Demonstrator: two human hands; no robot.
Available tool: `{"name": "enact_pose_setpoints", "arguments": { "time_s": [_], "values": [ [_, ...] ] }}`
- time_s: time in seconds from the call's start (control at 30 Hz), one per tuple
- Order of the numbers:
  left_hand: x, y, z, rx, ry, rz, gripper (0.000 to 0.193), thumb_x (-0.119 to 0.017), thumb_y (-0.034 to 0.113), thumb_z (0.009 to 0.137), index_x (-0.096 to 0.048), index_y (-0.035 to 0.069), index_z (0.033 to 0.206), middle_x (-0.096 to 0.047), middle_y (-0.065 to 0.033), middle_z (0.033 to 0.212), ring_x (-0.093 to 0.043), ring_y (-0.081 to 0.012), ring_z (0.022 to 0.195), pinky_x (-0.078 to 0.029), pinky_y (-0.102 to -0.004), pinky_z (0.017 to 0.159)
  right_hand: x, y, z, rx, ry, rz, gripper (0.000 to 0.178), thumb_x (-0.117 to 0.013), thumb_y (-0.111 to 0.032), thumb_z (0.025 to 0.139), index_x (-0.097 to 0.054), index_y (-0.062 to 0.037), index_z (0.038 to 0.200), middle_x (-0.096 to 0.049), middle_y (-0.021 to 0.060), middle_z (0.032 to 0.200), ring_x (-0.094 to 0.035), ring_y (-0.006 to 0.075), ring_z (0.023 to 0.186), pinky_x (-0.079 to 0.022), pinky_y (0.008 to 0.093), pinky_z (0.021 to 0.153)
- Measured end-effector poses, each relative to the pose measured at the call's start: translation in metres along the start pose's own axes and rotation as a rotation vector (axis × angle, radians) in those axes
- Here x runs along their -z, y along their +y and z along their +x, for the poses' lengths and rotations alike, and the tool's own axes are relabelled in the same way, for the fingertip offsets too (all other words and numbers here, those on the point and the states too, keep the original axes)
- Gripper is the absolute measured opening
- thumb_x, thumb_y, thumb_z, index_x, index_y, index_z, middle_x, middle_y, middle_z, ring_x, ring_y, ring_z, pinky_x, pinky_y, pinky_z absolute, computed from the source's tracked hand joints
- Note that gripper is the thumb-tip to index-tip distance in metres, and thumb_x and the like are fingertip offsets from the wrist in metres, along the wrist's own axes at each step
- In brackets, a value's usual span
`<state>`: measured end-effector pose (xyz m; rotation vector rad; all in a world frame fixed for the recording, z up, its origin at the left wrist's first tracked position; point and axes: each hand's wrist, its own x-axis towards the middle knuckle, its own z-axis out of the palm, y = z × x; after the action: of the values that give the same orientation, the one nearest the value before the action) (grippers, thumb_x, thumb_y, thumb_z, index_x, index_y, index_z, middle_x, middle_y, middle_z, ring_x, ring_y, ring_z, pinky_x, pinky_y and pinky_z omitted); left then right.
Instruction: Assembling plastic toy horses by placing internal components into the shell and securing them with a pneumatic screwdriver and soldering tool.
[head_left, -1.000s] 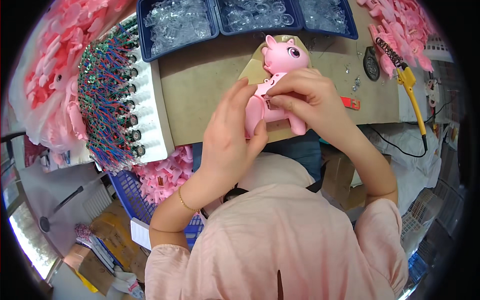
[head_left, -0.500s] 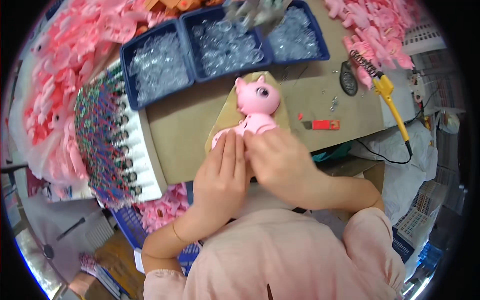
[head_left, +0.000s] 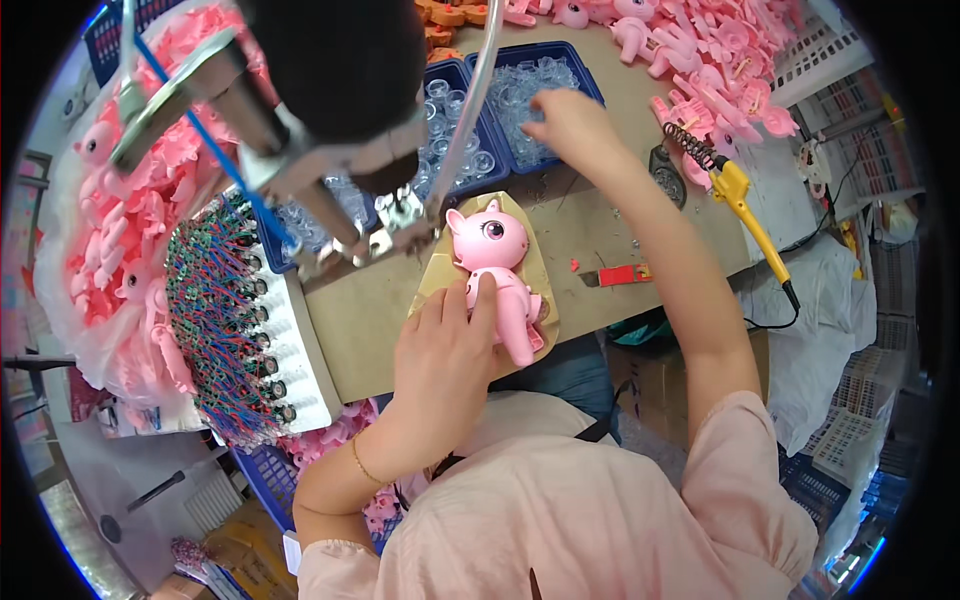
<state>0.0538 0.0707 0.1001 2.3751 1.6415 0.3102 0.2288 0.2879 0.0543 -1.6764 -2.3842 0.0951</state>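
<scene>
A pink toy pony (head_left: 513, 309) with a large round head lies on a tan cradle (head_left: 440, 270) in front of me. My left hand (head_left: 445, 340) holds the toy by its left side, fingertips resting on the body. Farther off, my right hand (head_left: 580, 130) reaches over the right compartment of a blue bin (head_left: 598, 88). Its thumb and fingers are apart, and I see nothing between them. Small clear plastic parts (head_left: 520, 95) fill that compartment.
A black cylindrical tool (head_left: 340, 70) with metal arms hangs at upper left, partly covering the bins. Wired round components (head_left: 215, 320) sit in a white tray (head_left: 310, 370). A yellow-handled soldering iron (head_left: 745, 205), red-handled blade (head_left: 622, 275) and pink parts (head_left: 690, 50) lie right.
My right hand has left the toy and moved forward to the right bin. The left hand stays on the toy, which now shows more of its body. The black tool has come into view.
</scene>
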Motion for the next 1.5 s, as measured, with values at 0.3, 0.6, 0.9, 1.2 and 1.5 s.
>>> {"name": "enact_pose_setpoints", "arguments": {
  "time_s": [0.3,0.6,0.9,1.2,1.5],
  "values": [
    [0.029,-0.03,-0.043,0.656,0.029,-1.727,0.061,-0.067,0.013,0.071,-0.042,-0.002,0.124,-0.057,-0.0169,0.112,-0.059,-0.0267,0.102,-0.05,-0.0345,0.083,-0.016,0.028,-0.001,-0.069,0.181,0.508,0.025,-0.059,-0.02,0.084,-0.065,-0.0007,0.099,-0.066,0.009,0.08,-0.062,0.0152,0.072,-0.048,0.0259,0.07],
    [-0.025,-0.033,-0.074,0.753,-0.065,-2.355,0.075,-0.072,0.021,0.076,-0.028,0.007,0.135,-0.046,-0.0108,0.127,-0.05,-0.0229,0.115,-0.049,-0.0368,0.09,0.084,-0.056,-0.128,-0.258,-0.135,1.308,0.018,-0.059,-0.006,0.082,-0.062,-0.0002,0.098,-0.059,0.0034,0.082,-0.053,0.0078,0.073,-0.041,0.0195,0.065],
    [-0.026,-0.017,-0.075,0.643,-0.023,-2.117,0.077,-0.073,0.014,0.072,-0.029,0.003,0.134,-0.046,-0.011,0.127,-0.048,-0.0218,0.116,-0.042,-0.0363,0.098,0.058,-0.117,-0.187,0.159,-0.154,1.035,0.017,-0.068,-0.001,0.073,-0.061,-0.0017,0.088,-0.057,0.0094,0.081,-0.055,0.0184,0.074,-0.044,0.0274,0.062],
    [-0.031,-0.01,-0.103,0.659,0.119,-1.88,0.074,-0.076,0.016,0.069,-0.036,0.003,0.129,-0.047,-0.0109,0.123,-0.048,-0.0202,0.114,-0.042,-0.0335,0.094,0.047,-0.127,-0.204,0.172,-0.139,0.996,0.044,-0.075,-0.011,0.068,-0.055,-0.0009,0.107,-0.055,0.011,0.102,-0.056,0.0213,0.092,-0.046,0.0301,0.074],
    [-0.037,-0.008,-0.11,0.432,0.19,-1.571,0.076,-0.08,0.017,0.065,-0.039,0.003,0.128,-0.048,-0.0123,0.123,-0.044,-0.0222,0.117,-0.039,-0.0372,0.098,0.044,-0.141,-0.211,-0.027,-0.738,1.399,0.073,-0.067,-0.006,0.077,-0.025,0.0013,0.136,-0.034,0.0117,0.136,-0.034,0.0216,0.127,-0.029,0.036,0.104]
  ]
}}
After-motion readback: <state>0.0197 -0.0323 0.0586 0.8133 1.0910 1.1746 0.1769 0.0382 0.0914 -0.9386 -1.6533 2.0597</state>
